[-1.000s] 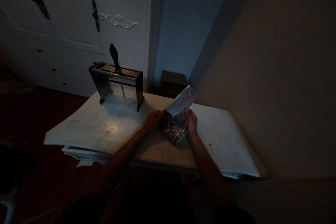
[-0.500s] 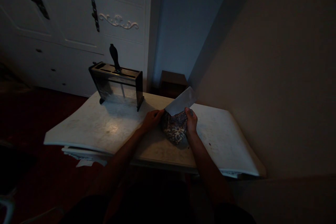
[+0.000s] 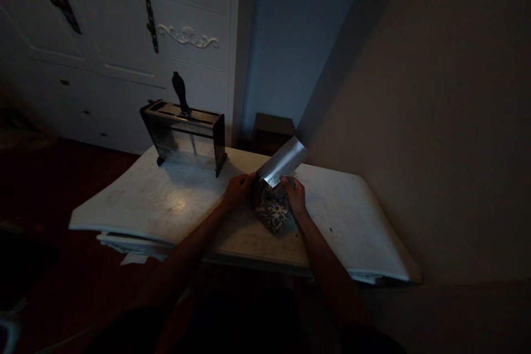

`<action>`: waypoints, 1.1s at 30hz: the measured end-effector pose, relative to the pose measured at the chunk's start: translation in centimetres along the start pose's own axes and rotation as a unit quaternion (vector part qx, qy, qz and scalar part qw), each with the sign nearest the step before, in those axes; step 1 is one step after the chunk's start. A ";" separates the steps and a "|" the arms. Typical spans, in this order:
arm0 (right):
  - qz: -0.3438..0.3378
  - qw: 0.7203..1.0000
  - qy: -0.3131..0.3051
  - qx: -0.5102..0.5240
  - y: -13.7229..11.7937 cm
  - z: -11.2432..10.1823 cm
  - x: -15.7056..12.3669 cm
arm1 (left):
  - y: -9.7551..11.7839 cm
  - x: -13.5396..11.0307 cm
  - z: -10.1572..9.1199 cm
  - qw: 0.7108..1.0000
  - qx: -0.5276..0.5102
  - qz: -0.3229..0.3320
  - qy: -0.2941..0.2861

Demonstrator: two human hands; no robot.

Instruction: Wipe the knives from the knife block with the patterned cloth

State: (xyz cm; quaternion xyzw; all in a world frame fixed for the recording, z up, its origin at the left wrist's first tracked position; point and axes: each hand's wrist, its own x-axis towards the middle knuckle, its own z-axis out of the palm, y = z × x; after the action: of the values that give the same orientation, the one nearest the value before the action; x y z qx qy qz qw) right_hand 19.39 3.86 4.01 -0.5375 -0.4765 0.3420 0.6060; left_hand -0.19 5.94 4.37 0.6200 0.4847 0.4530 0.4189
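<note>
Steel blade point(image 3: 282, 161) looks stiff, slick; I'd hold behind it. Right hand point(image 3: 295, 196) pinches likely-soft cloth point(image 3: 272, 214); left hand point(image 3: 238, 189) curled, grasp unclear.

White cabinet point(image 3: 124, 74) beyond the grip, leftward; dark handle point(image 3: 151, 27) and pale scroll point(image 3: 188, 37) on it. Dark box point(image 3: 274, 123) straight beyond the grip. Brownish wall point(image 3: 435, 121) to its right. Floor point(image 3: 83, 171) dark red, far left of it.

silvery knife point(image 3: 285, 160) at centre, brown cloth point(image 3: 274, 211) with pale scrolling pattern, whitish tabletop point(image 3: 352, 215), black handle point(image 3: 180, 90), red floor point(image 3: 78, 282) lower left
</note>
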 end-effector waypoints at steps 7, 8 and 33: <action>-0.005 0.998 -0.058 -0.011 0.6 0.1 -0.2 | 0.1 -0.2 0.0 1.000 -0.007 -0.008 0.014; -0.006 0.998 -0.065 -0.014 0.7 0.0 -0.1 | 0.1 -0.2 0.0 1.000 -0.003 -0.007 0.014; 0.109 0.978 0.000 0.176 2.7 1.7 -0.1 | 0.7 -0.2 1.2 0.928 -0.371 0.006 -0.021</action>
State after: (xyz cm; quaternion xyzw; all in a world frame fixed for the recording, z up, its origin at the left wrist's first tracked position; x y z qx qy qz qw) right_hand 18.02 4.78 1.30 -0.4711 -0.3472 0.4845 0.6502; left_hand 1.14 5.52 4.71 0.4323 0.2694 0.5898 0.6267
